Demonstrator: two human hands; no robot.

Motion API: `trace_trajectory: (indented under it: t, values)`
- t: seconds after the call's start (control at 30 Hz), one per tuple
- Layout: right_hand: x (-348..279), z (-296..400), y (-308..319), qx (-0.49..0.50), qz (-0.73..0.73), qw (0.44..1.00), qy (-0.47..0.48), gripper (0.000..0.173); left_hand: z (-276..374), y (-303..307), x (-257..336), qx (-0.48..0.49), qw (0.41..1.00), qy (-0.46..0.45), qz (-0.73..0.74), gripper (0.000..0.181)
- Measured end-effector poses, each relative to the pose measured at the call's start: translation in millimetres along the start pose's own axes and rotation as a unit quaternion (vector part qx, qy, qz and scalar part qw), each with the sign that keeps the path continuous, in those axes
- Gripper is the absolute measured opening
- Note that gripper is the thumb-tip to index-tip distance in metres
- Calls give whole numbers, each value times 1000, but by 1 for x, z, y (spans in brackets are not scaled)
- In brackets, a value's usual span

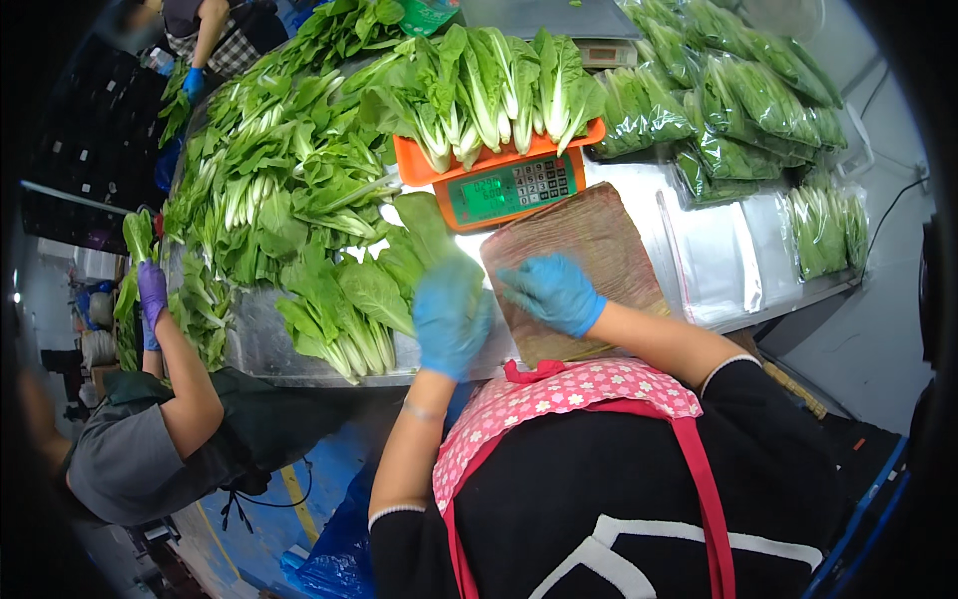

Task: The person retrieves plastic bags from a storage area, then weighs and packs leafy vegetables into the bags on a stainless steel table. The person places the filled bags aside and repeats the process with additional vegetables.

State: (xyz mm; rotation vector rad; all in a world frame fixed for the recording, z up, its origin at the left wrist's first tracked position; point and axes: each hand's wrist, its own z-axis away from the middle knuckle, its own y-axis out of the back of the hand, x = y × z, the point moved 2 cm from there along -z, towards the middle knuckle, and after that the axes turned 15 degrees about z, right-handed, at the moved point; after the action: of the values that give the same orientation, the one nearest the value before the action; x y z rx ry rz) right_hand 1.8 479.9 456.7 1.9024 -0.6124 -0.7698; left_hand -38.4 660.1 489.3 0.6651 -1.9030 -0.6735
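My left hand (453, 318), in a blue glove and blurred, is closed around a leafy green (426, 224) at the table's front edge. My right hand (555, 293), also blue-gloved, is over a brown ribbed cloth (580, 247) with its fingers loosely curled and apart; nothing shows in them, though its underside is hidden. Beyond the cloth stands an orange digital scale (516, 187) with a lit green display. Its orange tray (490, 159) bears several heads of leafy greens (486, 97). A loose bunch of greens (344, 322) lies left of my left hand.
A large heap of greens (262, 172) covers the metal table (262, 344) at left. Bagged greens (741, 105) are stacked at back right, near clear plastic bags (711, 247). A second scale (599, 54) stands behind. One co-worker's purple-gloved hand (152, 288) holds greens; another co-worker's blue-gloved hand (193, 84) is farther back.
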Motion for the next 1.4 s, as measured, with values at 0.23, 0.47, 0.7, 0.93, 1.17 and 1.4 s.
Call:
trace_trajectory:
  t: [0.23,0.47,0.7,0.93,1.17,1.4]
  values:
    - [36,28,18,57,3,994,-91,34,18,-28,-49,-175,982,-5,-65,39]
    - [99,-18,50,235,-111,927,-270,45,19,25,-55,-193,981,-21,13,40]
    - [169,-115,80,-85,-106,908,-396,72,-135,46,-59,46,803,291,517,55]
    - [181,-166,74,-160,-74,908,-380,87,-221,1,-99,-42,770,468,431,66]
    - [157,-188,57,-29,-389,878,-278,69,-253,-26,-76,-105,794,346,489,65]
    - [137,-173,75,257,-427,860,-108,85,-244,-7,-43,-34,873,74,480,49]
